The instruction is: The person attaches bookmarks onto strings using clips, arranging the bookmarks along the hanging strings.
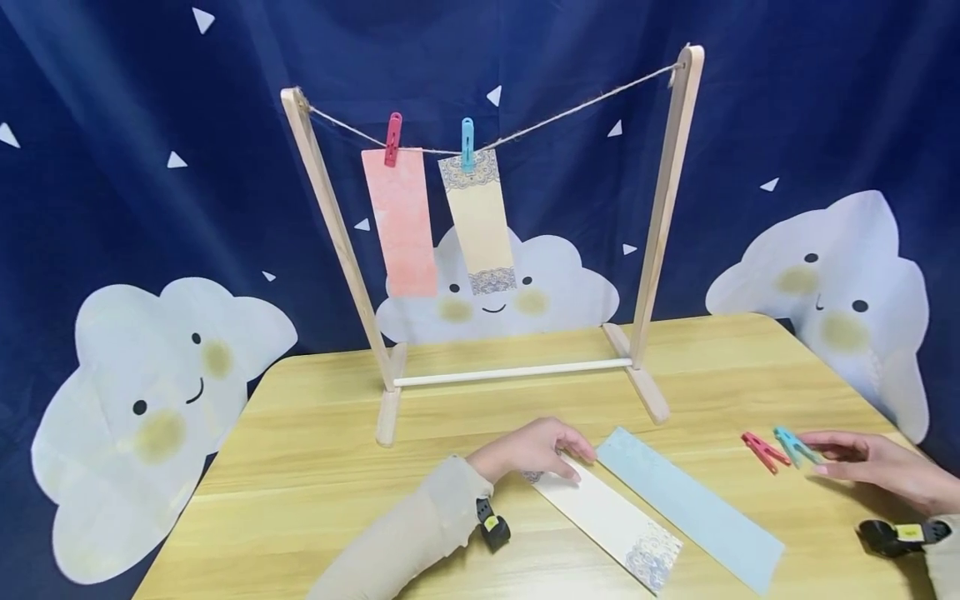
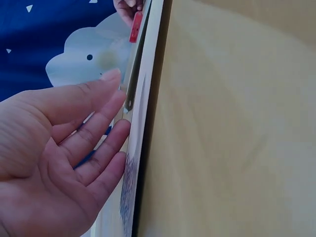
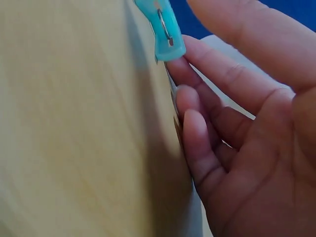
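You are holding your left grip point(image 1: 534, 450) spread over one end of the white card point(image 1: 611, 512) and your right grip point(image 1: 885, 471) spread just beside the blue peg point(image 1: 793, 444), the red peg point(image 1: 762, 451) lying beyond.

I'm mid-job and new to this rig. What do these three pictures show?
There's no machine: these are a person's bare hands. The wide picture is taken from the person's head; the close-ups from each wrist. On the table are a white patterned card, a pale blue card, a red clothespin and a blue clothespin; a wooden rack with two cards clipped to its string stands behind. The left hand is at the white patterned card, the right hand beside the blue clothespin. Neither plainly holds anything.
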A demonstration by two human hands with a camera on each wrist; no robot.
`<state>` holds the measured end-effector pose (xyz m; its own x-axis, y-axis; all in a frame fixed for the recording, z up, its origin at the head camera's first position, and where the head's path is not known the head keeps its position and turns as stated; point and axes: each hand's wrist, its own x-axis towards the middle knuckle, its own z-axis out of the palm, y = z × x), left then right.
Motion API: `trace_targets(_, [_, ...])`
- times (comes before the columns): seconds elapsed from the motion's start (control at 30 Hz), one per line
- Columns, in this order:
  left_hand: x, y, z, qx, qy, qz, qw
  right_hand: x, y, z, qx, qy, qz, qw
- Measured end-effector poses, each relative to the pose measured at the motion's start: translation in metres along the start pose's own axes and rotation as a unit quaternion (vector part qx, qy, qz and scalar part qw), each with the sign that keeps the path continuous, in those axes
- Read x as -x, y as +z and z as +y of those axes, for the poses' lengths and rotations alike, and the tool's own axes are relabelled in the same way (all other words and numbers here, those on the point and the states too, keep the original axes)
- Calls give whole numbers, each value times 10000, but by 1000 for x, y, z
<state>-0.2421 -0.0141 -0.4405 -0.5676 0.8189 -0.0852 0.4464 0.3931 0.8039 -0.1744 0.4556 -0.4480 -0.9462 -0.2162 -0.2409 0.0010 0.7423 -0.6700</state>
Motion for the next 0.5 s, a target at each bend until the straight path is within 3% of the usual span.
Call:
trace_targets(0.23, [0,0,1,-40,-8,12,10000,-5,8,-12,-158,-356,-6,9992])
trace_targets(0.5, [0,2,1,10,75,18,10000,-5,15,-10,-145,-577,397,9974])
